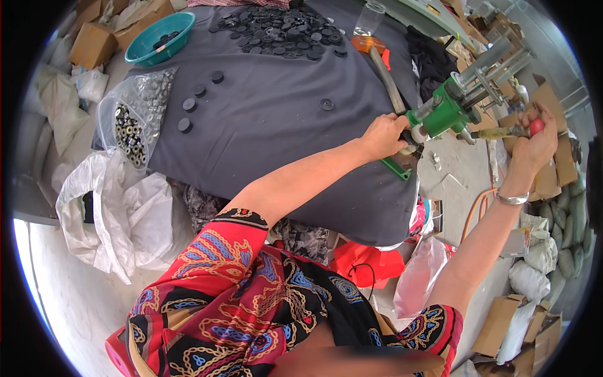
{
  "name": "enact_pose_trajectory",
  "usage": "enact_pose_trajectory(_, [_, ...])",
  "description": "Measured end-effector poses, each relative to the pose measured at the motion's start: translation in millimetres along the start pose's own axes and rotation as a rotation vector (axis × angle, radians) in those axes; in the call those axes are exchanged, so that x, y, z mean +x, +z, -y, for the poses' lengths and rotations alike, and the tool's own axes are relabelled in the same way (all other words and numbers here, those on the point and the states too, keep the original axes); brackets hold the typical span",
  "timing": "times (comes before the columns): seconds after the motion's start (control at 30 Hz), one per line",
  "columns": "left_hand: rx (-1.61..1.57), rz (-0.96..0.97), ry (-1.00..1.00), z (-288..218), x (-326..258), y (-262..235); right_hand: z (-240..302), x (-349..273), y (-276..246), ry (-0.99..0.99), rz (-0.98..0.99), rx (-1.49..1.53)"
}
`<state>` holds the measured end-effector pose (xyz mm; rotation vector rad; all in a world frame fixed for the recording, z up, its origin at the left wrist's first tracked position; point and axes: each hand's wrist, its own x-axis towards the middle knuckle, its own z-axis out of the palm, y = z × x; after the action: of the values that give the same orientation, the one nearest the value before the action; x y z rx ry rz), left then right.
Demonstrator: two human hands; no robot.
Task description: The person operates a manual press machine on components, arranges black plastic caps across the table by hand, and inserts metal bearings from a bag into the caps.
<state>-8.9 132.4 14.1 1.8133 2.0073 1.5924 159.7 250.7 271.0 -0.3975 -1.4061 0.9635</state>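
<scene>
At the right edge of the cloth-covered table stands a green hand press (445, 108) with metal rods and a spring on top. My right hand (537, 139) is closed round the end of its lever (499, 133), by a red ball knob (536, 127). My left hand (384, 137) is at the press's lower end, fingers curled in by the die. Whatever those fingers hold is hidden. Beyond my left forearm, a black disc (325, 104) with a raised centre lies alone on the cloth. Several more black discs (189, 105) form a loose row at the left.
A heap of black discs (282, 34) covers the far side of the grey cloth (264, 119). At left are a teal basin (141, 51) and a clear bag of small metal rings (130, 135). A wooden-handled hammer (388, 81) lies beside the press; cardboard boxes (496, 323) stand on the floor.
</scene>
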Motion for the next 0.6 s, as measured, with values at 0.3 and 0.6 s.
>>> enact_pose_trajectory(0.3, [-0.016,-0.003,-0.015,-1.3,8.5,14.0,6.1,-18.1,-5.0,0.024,-0.006,0.04])
enact_pose_trajectory(0.6, [-0.054,0.031,-0.105,-3.2,3.1,7.8,-20.4,-135.5,-37.1,-0.333,0.153,0.028])
